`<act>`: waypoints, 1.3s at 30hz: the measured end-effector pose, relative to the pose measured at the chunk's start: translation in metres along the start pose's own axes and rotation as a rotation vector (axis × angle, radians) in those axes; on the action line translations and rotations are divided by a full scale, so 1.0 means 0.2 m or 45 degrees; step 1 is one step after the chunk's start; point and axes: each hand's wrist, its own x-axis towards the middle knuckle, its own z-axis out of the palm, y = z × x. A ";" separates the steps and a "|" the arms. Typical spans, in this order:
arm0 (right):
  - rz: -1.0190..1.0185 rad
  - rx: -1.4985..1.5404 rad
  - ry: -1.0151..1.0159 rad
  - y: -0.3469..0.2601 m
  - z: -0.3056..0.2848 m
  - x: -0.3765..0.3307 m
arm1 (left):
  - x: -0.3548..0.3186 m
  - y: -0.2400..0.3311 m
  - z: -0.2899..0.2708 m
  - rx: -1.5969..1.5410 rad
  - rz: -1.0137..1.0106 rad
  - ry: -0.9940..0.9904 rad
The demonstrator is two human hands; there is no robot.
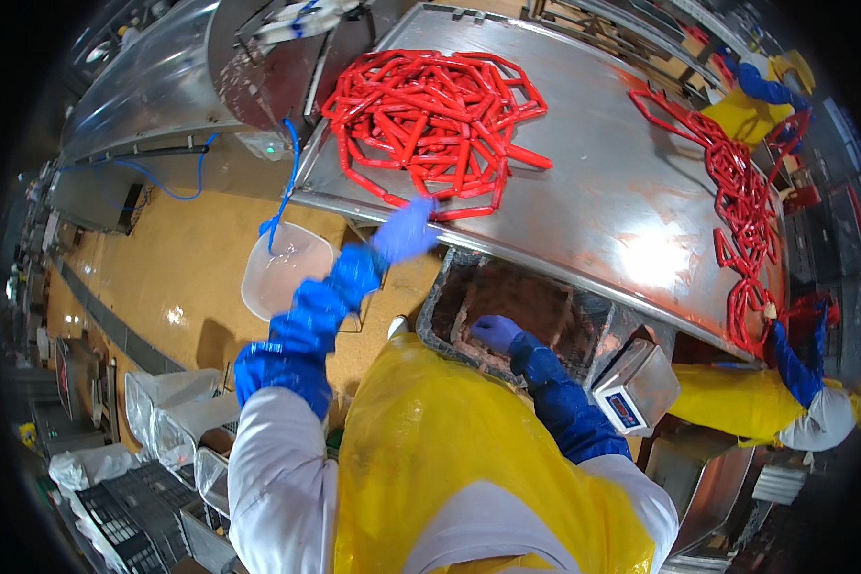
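My left hand (407, 231), in a purple-blue glove, reaches to the near edge of the steel table, beside the lower links of a heap of red sausages (421, 124). It is smeared, and its fingers do not show clearly. Over a plastic-lined tub (429, 311) of brownish-pink ground meat (526, 301) is my right hand (496, 333), similarly gloved. Its fingers are drawn together low at the meat's left side; whatever they hold is hidden. The linked sausages lie looped and piled on the table.
The steel table (584, 143) spans the top. Right of the tub stands a scale (636, 387). A white bucket (282, 273) with a blue hose sits left. More red links (737, 201) lie at the table's right end, where two co-workers in yellow aprons stand. Crates (134, 517) are lower left.
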 end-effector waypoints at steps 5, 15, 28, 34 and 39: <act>-0.222 0.086 0.162 -0.38 -0.05 -0.03 | 0.92 -0.37 -0.12 0.651 0.003 0.303; -0.575 0.712 1.187 -0.58 -0.43 0.66 | 0.93 -0.10 0.27 -0.446 -0.158 -0.046; 0.153 1.454 0.690 0.11 0.13 -0.11 | 0.75 -0.05 0.72 -0.996 -0.434 0.069; 0.163 1.165 0.553 0.10 0.20 -0.24 | -0.40 0.34 1.07 -1.355 -1.350 -1.154; 0.179 -0.088 0.579 -0.07 0.00 -0.28 | -0.30 0.10 1.29 -0.513 -0.345 -0.748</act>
